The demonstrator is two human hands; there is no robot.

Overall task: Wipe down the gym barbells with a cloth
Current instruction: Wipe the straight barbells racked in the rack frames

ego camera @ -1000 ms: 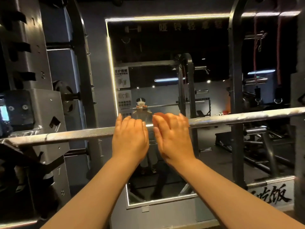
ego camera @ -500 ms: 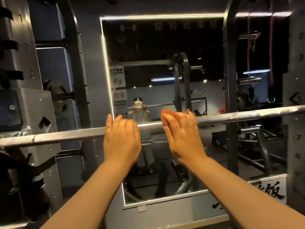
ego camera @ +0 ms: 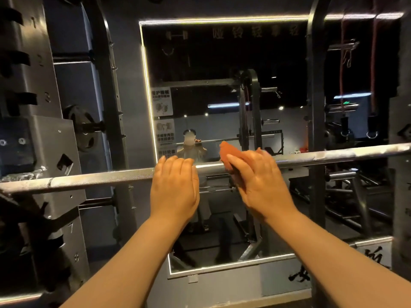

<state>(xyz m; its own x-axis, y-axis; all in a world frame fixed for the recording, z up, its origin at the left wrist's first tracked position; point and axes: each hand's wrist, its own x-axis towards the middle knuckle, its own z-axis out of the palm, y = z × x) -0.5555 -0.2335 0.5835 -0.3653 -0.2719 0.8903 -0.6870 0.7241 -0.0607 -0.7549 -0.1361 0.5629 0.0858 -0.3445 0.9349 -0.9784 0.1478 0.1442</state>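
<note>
Numbers climbed down the grey rack upright [ego camera: 33, 85] on the far left: 1, 2 and 3 stamped beside its slots, then 7 and 8 lower down. Just right of it, a dark weight plate [ego camera: 82, 130] sat on a peg. Across the whole view ran the barbell [ego camera: 100, 180], racked at chest height and rising slightly to the right, its knurled shaft scuffed and pale near the left hook.

At mid-bar came the left hand [ego camera: 174, 190], palm down, fingers together and curled over the top of the shaft, its grip closed on the steel. Behind it hung the light-edged mirror [ego camera: 211, 58]. A row of Chinese characters crossed its top, too dim to read surely, and two white posters [ego camera: 162, 101] with small print and pictures were stuck down its left side. The person's reflection stood at the bar there.

Just beside the left hand, with a short bare stretch of shaft between them, the orange cloth [ego camera: 229, 151] lay on the barbell. The right hand [ego camera: 260, 183] had its grip clamped over it, thumb and fingers pressing it to the bar, one corner poking up past the thumb.

Farther right stood a black upright [ego camera: 315, 107], red bands [ego camera: 343, 63] hanging beyond it, and black brush calligraphy [ego camera: 373, 261] on the wall low down, cut off by the frame.
</note>
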